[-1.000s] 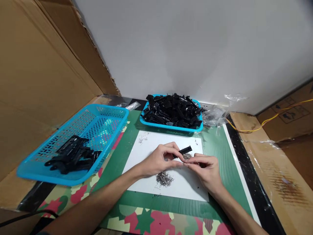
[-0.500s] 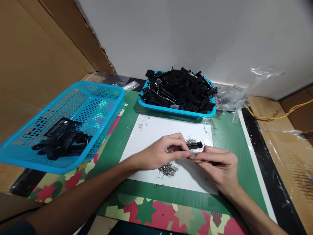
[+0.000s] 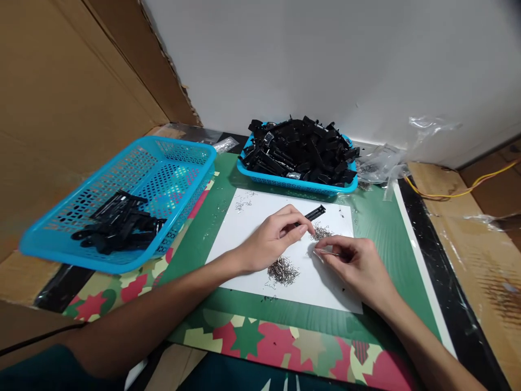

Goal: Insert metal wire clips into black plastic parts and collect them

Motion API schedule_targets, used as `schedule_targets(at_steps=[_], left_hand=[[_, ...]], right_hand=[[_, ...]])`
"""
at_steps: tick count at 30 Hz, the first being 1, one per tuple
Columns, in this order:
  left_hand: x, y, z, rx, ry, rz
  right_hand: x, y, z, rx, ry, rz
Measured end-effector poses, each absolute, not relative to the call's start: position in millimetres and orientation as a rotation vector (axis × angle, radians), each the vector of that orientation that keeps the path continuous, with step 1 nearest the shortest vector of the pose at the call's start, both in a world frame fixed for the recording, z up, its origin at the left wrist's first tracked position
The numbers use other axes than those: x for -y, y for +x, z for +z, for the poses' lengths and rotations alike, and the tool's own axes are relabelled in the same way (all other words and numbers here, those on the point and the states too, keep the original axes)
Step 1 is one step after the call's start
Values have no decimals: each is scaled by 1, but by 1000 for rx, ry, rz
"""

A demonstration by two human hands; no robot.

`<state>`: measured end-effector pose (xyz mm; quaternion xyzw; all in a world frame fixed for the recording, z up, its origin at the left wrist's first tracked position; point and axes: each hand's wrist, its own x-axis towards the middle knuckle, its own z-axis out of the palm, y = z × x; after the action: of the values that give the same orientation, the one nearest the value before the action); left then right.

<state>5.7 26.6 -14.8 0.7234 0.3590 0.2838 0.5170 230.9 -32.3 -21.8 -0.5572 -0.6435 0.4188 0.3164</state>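
Note:
My left hand [image 3: 280,234] is closed round a narrow black plastic part [image 3: 316,212], whose slotted end sticks out past the fingers toward the upper right. The rest of that part is hidden by the hand. Just to the right, my right hand [image 3: 353,259] pinches thumb and fingers together over the white sheet [image 3: 228,247]; something thin and pale shows at the fingertips, too small to name. Between and beyond the fingertips lies a pile of small metal wire pieces [image 3: 322,232]. Another pile of small metal pieces [image 3: 284,270] lies below my left hand.
At the back stands a blue basket [image 3: 301,184] heaped with black plastic parts [image 3: 305,146]. To the left, a second blue basket [image 3: 97,263] holds fewer black parts [image 3: 118,222]. Clear plastic bags [image 3: 380,163] and a yellow cable [image 3: 456,194] lie at the right, by cardboard.
My hands have moved apart. My left hand, with the black part, has shifted up and tilted it more upward; the right fingertips are now clear of the part. The view has shifted slightly.

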Motion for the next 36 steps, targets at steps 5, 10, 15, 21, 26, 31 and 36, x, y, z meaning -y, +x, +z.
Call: schedule_targets(at_steps=[5,10,15,21,26,31,36], left_hand=[[-26,7,-16,-864,1734,701],[-25,6,-16,-864,1769,698],[-25,5,-15,-879,1768,695],[-24,6,-14,-874,1772,684],[-25,5,-15,-871,1787,672],[-25,4,-16,-867,1773,678],[-26,3,-18,-870,1778,695]], right_hand=[[33,229,-27,1822,-1549,969],[34,228,-28,1920,-1532,824],[33,233,-25,1898,-1545,817],[32,234,-22,1973,-1570,870],[35,233,-23,2045,-1550,900],[37,233,-18,2077,-1442,1033],[28,245,-15,1874,-1538,924]])
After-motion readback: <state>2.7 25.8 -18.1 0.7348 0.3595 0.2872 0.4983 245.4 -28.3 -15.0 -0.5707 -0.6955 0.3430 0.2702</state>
